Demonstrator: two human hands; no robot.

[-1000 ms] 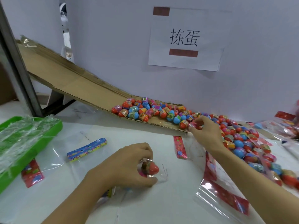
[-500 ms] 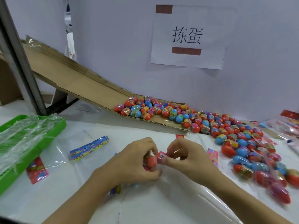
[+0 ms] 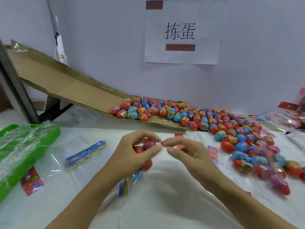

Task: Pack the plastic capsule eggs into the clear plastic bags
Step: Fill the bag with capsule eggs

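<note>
My left hand (image 3: 132,154) grips a clear plastic bag (image 3: 140,164) that holds several capsule eggs, red and blue ones showing below and between my fingers. My right hand (image 3: 184,154) is beside it, thumb and forefinger pinching the bag's top edge near my left fingertips. A big pile of loose capsule eggs (image 3: 214,126) in red, blue and pink spreads from the foot of a cardboard ramp (image 3: 66,86) across the table to the right. Whether an egg sits in my right fingers is hidden by blur.
A green tray (image 3: 41,142) filled with crumpled clear plastic stands at the left. Flat empty bags with coloured header cards (image 3: 85,153) lie on the white table. Filled bags (image 3: 280,118) lie at the far right. A paper sign (image 3: 181,32) hangs on the wall.
My right hand left the egg pile with an egg, came to the bag in my left hand, and now pinches the bag's top. The bag has risen slightly.
</note>
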